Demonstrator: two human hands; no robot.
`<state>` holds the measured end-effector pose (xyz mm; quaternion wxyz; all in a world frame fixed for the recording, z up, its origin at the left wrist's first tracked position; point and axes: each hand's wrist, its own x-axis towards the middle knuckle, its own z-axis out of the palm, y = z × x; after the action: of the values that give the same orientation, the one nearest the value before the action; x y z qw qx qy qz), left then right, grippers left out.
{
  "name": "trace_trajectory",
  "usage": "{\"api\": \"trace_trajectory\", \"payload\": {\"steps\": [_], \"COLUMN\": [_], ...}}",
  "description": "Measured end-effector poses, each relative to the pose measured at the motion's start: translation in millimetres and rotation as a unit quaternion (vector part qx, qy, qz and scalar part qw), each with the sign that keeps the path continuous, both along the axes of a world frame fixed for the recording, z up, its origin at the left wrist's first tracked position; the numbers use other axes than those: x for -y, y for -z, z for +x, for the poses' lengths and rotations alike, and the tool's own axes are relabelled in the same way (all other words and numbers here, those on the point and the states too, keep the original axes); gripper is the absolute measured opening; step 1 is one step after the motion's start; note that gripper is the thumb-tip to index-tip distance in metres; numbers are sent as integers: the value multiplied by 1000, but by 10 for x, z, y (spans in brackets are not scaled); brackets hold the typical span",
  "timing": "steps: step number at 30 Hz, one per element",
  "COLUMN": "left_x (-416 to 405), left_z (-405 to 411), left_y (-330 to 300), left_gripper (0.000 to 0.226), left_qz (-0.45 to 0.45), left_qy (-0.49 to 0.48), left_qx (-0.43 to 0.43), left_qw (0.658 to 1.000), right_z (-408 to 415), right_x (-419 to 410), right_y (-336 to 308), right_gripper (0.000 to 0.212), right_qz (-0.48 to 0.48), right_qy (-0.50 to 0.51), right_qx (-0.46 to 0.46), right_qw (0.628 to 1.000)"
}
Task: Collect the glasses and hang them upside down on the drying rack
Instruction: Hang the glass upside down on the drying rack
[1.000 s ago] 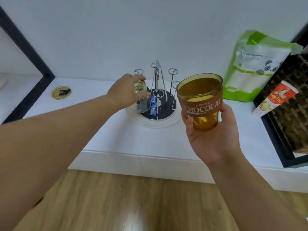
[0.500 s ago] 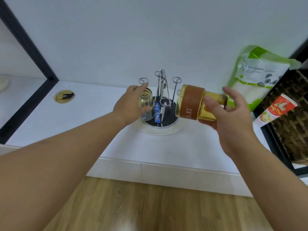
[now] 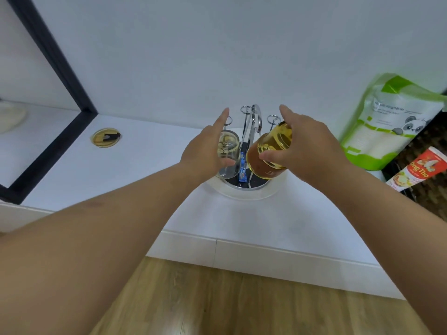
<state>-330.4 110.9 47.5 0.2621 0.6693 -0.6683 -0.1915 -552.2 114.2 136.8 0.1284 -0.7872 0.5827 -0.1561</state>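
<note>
While the amber glass (image 3: pixel 269 154) tips mouth-down toward the drying rack (image 3: pixel 251 141), the right hand (image 3: pixel 307 146) is clamped on it, thumb across the brown band and fingers over the base. The glass sits at about 3 o'clock from the rack's central handle, just above the dark round base, and I cannot tell whether a prong is inside it yet. At 9 o'clock from the handle a clear glass (image 3: pixel 227 153) hangs inverted over its prong; the left hand (image 3: pixel 208 151) is beside it with fingers spread apart, thumb near the rim, perhaps touching it.

2 looped prong tips show at 12 and 1 o'clock, unoccupied. The rack stands in a white tray (image 3: pixel 249 193) on the white counter (image 3: pixel 121 165), a green pouch (image 3: pixel 391 124) and a red tube (image 3: pixel 420 168) well off at 3 o'clock.

The likely failure is the amber rim catching a prong tip or knocking the neighbouring wires, since the glass comes in tilted. Letting go before the prong is properly inside could send it sliding off onto the tray.
</note>
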Motion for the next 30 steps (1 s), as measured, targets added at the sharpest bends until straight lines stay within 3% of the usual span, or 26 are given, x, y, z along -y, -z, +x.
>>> {"api": "trace_trajectory", "payload": {"steps": [8, 17, 30], "left_x": [50, 70, 76], "left_z": [20, 33, 42], "left_y": [5, 42, 33], "left_gripper": [124, 105, 99], "left_qz": [-4, -2, -8], "left_qy": [2, 17, 32], "left_qx": [-4, 5, 21], "left_qw": [1000, 1000, 999], "right_z": [220, 338, 356], "right_x": [209, 278, 352], "right_y": [158, 404, 568], "right_gripper": [118, 135, 126], "right_qz": [12, 35, 43], "right_qy": [-22, -41, -44], "right_qx": [-71, -111, -136], "right_qw": [997, 992, 989]}}
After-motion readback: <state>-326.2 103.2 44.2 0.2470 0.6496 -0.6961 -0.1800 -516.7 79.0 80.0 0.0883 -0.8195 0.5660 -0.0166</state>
